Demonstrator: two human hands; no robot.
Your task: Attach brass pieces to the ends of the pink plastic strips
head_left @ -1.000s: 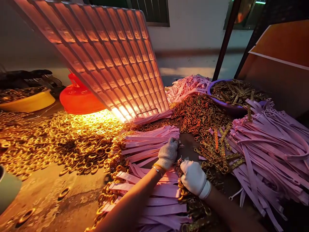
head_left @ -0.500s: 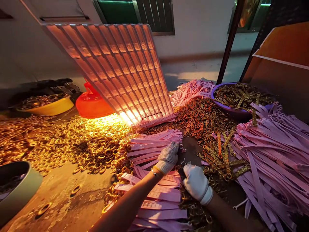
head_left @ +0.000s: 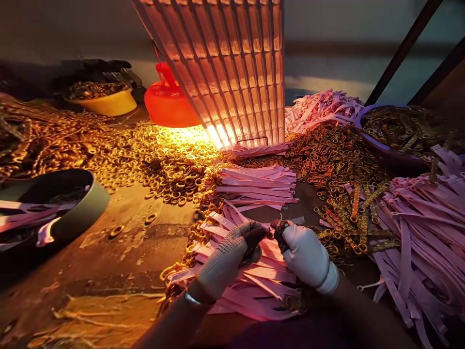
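Observation:
My left hand (head_left: 232, 257), in a knitted white glove with dark fingertips, is closed in a pinch at the end of a pink strap. My right hand (head_left: 303, 252), in a white glove, is closed too, its fingertips almost meeting those of the left. A thin pale wire-like bit sticks up at the right fingertips; what else they grip is hidden. Under both hands lies a pile of pink straps (head_left: 250, 303), with gold rings at their left ends. Beyond it is another row of pink straps (head_left: 257, 182).
Gold rings (head_left: 170, 179) heap at the left, under a red lamp (head_left: 172, 104) and a leaning ribbed panel (head_left: 240, 72). A round bin (head_left: 98, 198) stands at the left. Gold chain pieces (head_left: 337, 155), a purple basin (head_left: 381, 145) and more pink straps (head_left: 425, 232) lie at the right.
My left hand has come back toward me from the far row of straps and met the right hand. The view has tilted downward and turned left.

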